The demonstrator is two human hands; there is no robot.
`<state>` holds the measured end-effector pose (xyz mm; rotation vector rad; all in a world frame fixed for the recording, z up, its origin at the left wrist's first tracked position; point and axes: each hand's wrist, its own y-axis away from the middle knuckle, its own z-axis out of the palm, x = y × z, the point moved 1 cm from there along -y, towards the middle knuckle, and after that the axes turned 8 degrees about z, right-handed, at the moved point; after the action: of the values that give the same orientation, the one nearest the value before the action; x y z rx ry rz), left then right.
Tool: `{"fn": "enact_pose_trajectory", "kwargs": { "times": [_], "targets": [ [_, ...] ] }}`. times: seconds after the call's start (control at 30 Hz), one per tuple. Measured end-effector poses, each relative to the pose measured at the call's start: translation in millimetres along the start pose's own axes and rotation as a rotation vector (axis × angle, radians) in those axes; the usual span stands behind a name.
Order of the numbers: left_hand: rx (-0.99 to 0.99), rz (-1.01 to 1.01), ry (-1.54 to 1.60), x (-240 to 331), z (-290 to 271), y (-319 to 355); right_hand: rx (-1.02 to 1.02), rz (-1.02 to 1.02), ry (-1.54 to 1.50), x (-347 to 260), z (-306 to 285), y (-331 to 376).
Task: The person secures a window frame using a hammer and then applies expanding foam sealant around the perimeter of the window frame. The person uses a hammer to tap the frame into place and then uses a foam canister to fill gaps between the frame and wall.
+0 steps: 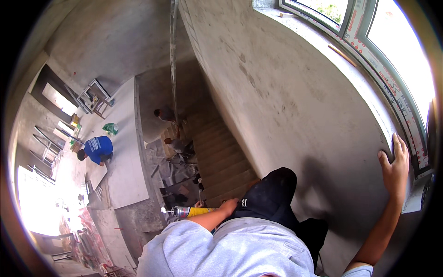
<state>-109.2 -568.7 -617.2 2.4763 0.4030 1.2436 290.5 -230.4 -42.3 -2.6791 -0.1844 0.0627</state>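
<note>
My left hand (228, 207) rests by my dark-trousered thigh with its fingers curled. A yellow can (197, 211) with a silver-and-red end and a white tip sticks out to the left from under that wrist. It appears to be gripped by my left hand, although the forearm covers part of it. On the right, my right hand (396, 166) lies on the edge of the window sill (369, 99), open, fingers spread and holding nothing. Above the sill is a grey window frame (392, 85) with printed film strips on it.
Concrete stairs (221, 161) drop away below me, beside a plastered wall (277, 92). Two people (175, 145) are on the lower steps near a vertical pole (173, 60). A person in a blue shirt (98, 147) bends over a pale floor. A thin strip (341, 55) lies on the sill.
</note>
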Motion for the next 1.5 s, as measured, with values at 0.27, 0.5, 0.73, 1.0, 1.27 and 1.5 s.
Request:
{"fn": "enact_pose_trajectory", "kwargs": {
  "times": [0.27, 0.5, 0.73, 1.0, 1.27, 1.5],
  "targets": [
    [0.0, -0.052, -0.074, 27.2, -21.3, 3.5, 0.003, -0.092, 0.046, 23.0, 16.6, -16.7],
    [0.011, -0.08, -0.132, 38.1, -24.9, 9.1, -0.057, -0.007, -0.06, 20.0, 18.0, -18.5],
    [0.284, -0.267, 0.175, 32.7, -47.0, 0.8, -0.051, -0.033, -0.055, 28.3, 18.1, -16.6],
    [0.177, -0.377, 0.219, 26.8, -64.2, 52.4, -0.019, -0.12, 0.0, 32.8, 25.0, -20.8],
    [0.004, -0.139, -0.858, 76.9, -135.1, 112.6, -0.008, -0.152, 0.061, 41.1, 22.5, -24.9],
    [-0.367, -0.378, -0.975, 8.5, -142.9, 105.5, -0.032, -0.086, -0.03, 31.8, 20.4, -20.2]
  ]
}}
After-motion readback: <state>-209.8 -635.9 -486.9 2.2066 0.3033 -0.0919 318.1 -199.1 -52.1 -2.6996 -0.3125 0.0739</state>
